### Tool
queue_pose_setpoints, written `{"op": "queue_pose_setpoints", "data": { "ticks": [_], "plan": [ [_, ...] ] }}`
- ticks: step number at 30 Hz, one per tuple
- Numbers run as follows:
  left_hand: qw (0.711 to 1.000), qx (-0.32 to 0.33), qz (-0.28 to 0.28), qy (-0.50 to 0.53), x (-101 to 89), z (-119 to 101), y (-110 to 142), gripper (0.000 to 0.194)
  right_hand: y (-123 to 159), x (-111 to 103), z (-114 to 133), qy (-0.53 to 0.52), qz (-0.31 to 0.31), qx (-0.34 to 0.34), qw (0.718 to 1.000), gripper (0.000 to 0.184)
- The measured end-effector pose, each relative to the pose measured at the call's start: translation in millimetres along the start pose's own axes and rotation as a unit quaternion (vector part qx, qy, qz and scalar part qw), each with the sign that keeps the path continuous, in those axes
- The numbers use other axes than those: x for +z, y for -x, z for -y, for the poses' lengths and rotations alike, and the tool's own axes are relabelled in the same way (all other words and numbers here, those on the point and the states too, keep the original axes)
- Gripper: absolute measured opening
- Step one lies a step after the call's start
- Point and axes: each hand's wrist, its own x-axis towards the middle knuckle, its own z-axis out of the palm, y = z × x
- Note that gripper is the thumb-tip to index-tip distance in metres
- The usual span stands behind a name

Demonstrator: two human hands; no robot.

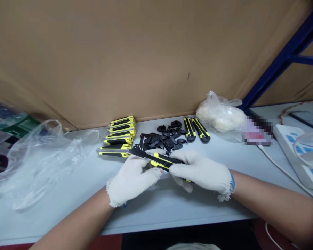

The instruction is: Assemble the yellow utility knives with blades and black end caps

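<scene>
White knit gloves cover both my hands. My right hand [200,170] grips the handle of a yellow-and-black utility knife [165,161], tilted over the table's middle. From its front end a dark blade [138,151] sticks out to the left. My left hand [135,178] closes around the front of the same knife, thumb near its lower side; some of its fingers are hidden. Just behind the hands lies a heap of small black plastic parts [169,140]. Left of it, several yellow-and-black knife bodies [120,133] are stacked in a row.
Two more utility knives [197,129] lie right of the heap. A tied plastic bag [220,113] stands behind, near a blurred pink item [257,132] with a white cable. A power strip [299,149] is far right. Clear plastic bags [47,156] cover the table's left.
</scene>
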Motion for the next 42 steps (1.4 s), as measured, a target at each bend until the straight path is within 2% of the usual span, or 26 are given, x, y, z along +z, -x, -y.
{"op": "queue_pose_setpoints", "data": {
  "ticks": [2, 6, 10, 13, 16, 21, 24, 28, 31, 34, 37, 40, 42],
  "plan": [
    [1.0, 0.013, 0.006, -0.012, -0.6, -2, -1, 0.015, -2, -1, -1, -0.018, 0.023, 0.002, 1.0, 0.02],
    [0.998, -0.014, 0.051, 0.032, -3.5, -6, -5, 0.02, -4, -1, 0, -0.067, 0.041, -0.04, 0.996, 0.031],
    [0.999, -0.015, 0.038, 0.029, -3.1, -8, -6, 0.016, -2, 6, 1, -0.018, 0.004, -0.043, 0.999, 0.012],
    [0.998, -0.025, 0.057, 0.019, -0.9, -10, -5, 0.016, -1, 8, -1, 0.004, -0.025, -0.018, 1.0, 0.022],
    [0.997, -0.017, 0.072, -0.002, 1.3, -12, -5, 0.017, -2, 4, -5, 0.019, -0.024, -0.001, 1.0, 0.027],
    [0.997, 0.002, 0.063, -0.038, 3.2, -10, -6, 0.013, -5, 1, -7, 0.042, -0.002, 0.002, 0.999, 0.019],
    [0.997, 0.003, 0.059, -0.046, 3.0, -10, -6, 0.014, -3, 5, -4, 0.044, -0.014, -0.014, 0.999, 0.017],
    [0.997, 0.002, 0.064, -0.042, 2.8, -11, -5, 0.016, 2, 10, 2, 0.079, -0.045, 0.002, 0.996, 0.012],
    [0.996, 0.012, 0.062, -0.056, 4.1, -11, -4, 0.015, 3, 11, 5, 0.106, -0.055, 0.028, 0.992, 0.015],
    [0.995, 0.016, 0.063, -0.071, 5.4, -9, -2, 0.017, 1, 8, 5, 0.09, -0.042, 0.05, 0.994, 0.02],
    [0.995, 0.013, 0.06, -0.082, 4.7, -7, -2, 0.014, -3, 6, -2, 0.064, -0.018, 0.037, 0.997, 0.024],
    [0.994, 0.034, 0.049, -0.089, 2.6, -7, -3, 0.014, -4, 5, -8, 0.042, -0.02, 0.025, 0.999, 0.039],
    [0.993, 0.05, 0.05, -0.098, 1.5, -8, -4, 0.014, -3, 6, -8, 0.031, -0.017, 0.011, 0.999, 0.04]
  ]
}}
